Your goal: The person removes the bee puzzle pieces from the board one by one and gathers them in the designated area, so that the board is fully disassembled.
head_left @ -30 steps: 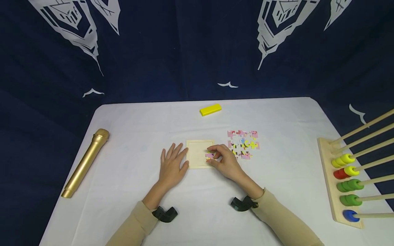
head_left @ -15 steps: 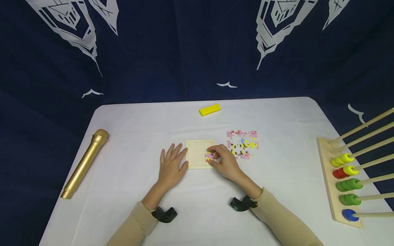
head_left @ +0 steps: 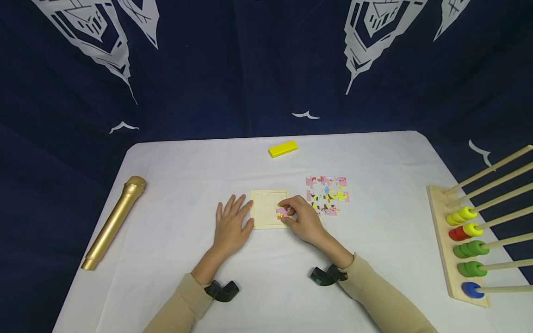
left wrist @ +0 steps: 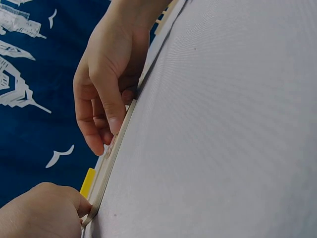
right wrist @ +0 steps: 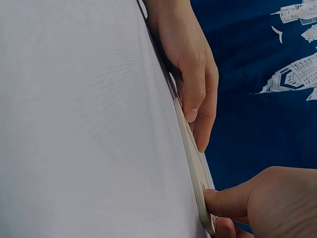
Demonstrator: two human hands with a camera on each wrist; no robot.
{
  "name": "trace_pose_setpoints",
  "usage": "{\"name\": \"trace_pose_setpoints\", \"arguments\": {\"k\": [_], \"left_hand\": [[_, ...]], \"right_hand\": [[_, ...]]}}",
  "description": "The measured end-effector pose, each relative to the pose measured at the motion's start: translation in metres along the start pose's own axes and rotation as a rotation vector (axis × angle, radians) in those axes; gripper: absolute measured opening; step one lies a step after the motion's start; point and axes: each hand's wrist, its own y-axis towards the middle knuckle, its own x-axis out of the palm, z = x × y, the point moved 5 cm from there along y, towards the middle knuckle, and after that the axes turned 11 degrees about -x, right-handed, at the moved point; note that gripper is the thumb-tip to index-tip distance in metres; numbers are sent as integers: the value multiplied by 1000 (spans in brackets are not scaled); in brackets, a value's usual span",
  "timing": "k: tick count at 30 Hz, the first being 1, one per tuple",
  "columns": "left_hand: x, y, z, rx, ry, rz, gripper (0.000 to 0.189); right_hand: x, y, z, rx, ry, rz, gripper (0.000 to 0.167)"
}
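A shallow square wooden puzzle tray (head_left: 264, 209) lies on the white table. One pink and yellow jigsaw piece (head_left: 282, 212) is in its lower right corner. My right hand (head_left: 306, 221) pinches that piece with thumb and index finger, partly covering it. My left hand (head_left: 232, 230) lies with spread, straight fingers at the tray's left side, thumb and index finger touching the edge. In the right wrist view the left hand's fingers (right wrist: 194, 91) rest along the far tray edge. Several more jigsaw pieces (head_left: 331, 210) are laid out in rows to the right, some partly hidden by the right hand.
At the back of the table is a yellow block (head_left: 283, 149). A gold microphone (head_left: 114, 222) lies along the left side. A wooden bead abacus (head_left: 441, 240) with coloured rings stands at the right edge. Behind the table hangs a dark blue cloth (head_left: 233, 69).
Both hands stay nearly in place. The right thumb and index finger shift only slightly at the piece in the tray corner. The whole view drifts a little left.
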Motion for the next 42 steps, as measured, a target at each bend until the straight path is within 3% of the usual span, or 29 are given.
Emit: {"name": "trace_pose_setpoints", "arguments": {"k": [13,19,23,28,33,42], "left_hand": [[0,1,-4,-22,11,-15,47],[1,0,-5,-24,2,-20,47],[0,0,-4,-20,0,-13,47],[0,0,-2,-8,3,-2,46],[1,0,0,13,5,9,46],[0,-1,1,13,3,1,46]], "right_hand": [[2,4,-1,44,24,-30,29],[-1,5,-5,35,49,-6,22],[-5,7,-4,77,152,-6,21],[-10,7,4,248,381,-42,18],[-28,5,10,332,454,-13,20],[-90,-15,36,347,320,104,22]]}}
